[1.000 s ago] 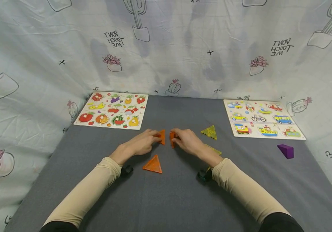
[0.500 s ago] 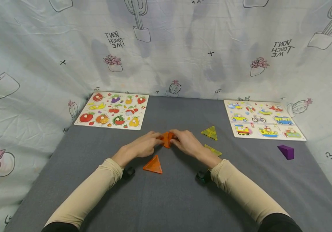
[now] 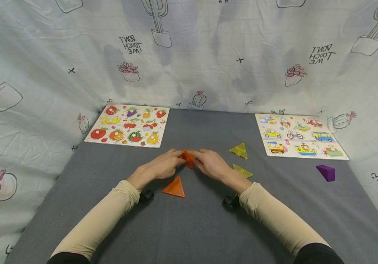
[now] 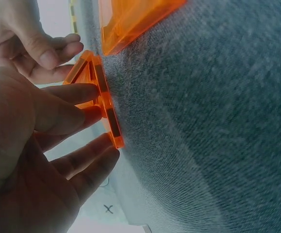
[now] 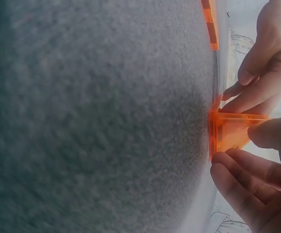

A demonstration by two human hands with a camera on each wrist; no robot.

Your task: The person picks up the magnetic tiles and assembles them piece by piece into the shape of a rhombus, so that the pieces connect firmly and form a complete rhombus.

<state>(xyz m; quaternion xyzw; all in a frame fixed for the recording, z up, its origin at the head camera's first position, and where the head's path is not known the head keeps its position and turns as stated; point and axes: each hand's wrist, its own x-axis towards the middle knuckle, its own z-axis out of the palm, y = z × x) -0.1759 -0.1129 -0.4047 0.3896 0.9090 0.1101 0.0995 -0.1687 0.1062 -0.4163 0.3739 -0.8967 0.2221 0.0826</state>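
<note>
Two orange triangular magnetic tiles [image 3: 188, 160] stand joined at the middle of the table, between both hands. My left hand [image 3: 162, 165] grips them from the left, its fingers along the lower edge of a tile [image 4: 108, 104] with dark magnet strips. From the right, my right hand [image 3: 212, 165] has its thumb and fingers on either side of a raised clear-orange tile [image 5: 233, 132]. The far sides of the pair are hidden behind the fingers. Nearer to me, another orange triangular tile [image 3: 174, 187] lies flat on the grey cloth, left of centre.
Yellow triangular tiles [image 3: 240, 150] lie beyond and beside my right forearm. A fruit puzzle board [image 3: 127, 126] is at the back left and a vehicle puzzle board [image 3: 299, 136] at the back right. Near the right edge sits a purple wedge block [image 3: 326, 172].
The two orange tiles, apart one second ago, have come together. My right hand has moved left, its fingers now over the tiles, while my left hand has stayed almost in place.
</note>
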